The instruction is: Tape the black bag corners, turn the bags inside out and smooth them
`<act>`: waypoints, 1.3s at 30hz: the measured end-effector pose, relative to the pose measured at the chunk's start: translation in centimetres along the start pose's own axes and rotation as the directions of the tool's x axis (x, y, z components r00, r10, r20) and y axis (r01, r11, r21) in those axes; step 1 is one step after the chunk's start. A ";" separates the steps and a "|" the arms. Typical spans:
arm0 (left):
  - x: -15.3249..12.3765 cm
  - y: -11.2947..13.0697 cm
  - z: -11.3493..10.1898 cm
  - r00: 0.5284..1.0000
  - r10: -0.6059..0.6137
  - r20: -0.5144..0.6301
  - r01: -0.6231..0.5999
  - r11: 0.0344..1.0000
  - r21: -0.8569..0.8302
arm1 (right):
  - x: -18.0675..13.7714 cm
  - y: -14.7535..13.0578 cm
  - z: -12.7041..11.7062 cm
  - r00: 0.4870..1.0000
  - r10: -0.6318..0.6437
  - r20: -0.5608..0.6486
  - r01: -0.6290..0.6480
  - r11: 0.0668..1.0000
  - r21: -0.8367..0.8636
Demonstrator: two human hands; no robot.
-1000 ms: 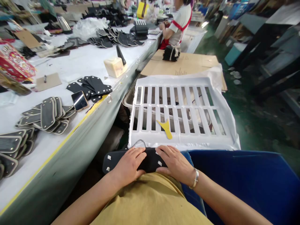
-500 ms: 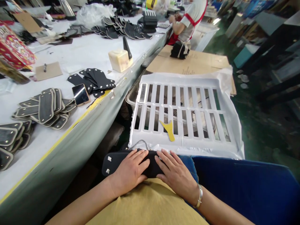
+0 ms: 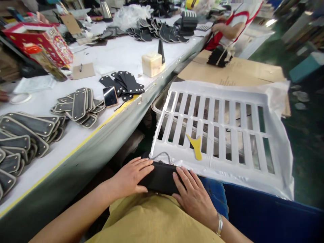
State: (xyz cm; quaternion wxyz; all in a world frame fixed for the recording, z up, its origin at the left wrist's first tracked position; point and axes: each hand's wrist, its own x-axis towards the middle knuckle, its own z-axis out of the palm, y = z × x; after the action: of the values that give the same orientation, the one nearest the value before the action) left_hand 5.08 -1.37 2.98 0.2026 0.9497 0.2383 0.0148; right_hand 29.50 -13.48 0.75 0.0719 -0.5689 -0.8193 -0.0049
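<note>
A long black strap-like piece (image 3: 163, 177) lies across the front of my body, near the edge of a white slotted board. My left hand (image 3: 133, 177) rests flat on its left part, fingers stretched out and thumb apart. On its right part lies my right hand (image 3: 193, 190), fingers spread and flat, with a bracelet on the wrist. Both ends of the piece are hidden under my hands. Just beyond, a thin grey cord (image 3: 163, 154) loops at the board's edge. A yellow Y-shaped piece (image 3: 196, 146) lies on the white slotted board (image 3: 210, 160).
On the white table (image 3: 118, 55) at left lie stacked grey-edged pads (image 3: 78, 104), black pads with white tabs (image 3: 129, 82), a phone (image 3: 110, 96) and a glue-stained pot (image 3: 151, 64). A blue panel (image 3: 265, 209) stands at right. Another person (image 3: 234, 28) works at the back.
My left hand has slid left along the black piece and now covers its end with the white tabs. The gap between my hands is wider. The view has turned left.
</note>
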 end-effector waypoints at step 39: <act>-7.4 -2.9 1.4 0.634 -0.748 0.195 0.470 0.174 -0.865 | 8.9 -5.8 0.9 0.933 -0.345 0.104 0.341 0.939 0.052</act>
State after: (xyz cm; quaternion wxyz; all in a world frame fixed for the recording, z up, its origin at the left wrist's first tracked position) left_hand -2.57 -2.93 1.01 0.5999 0.5158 0.5844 0.1803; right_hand 20.95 -7.15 1.36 0.0338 -0.4154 -0.9086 0.0281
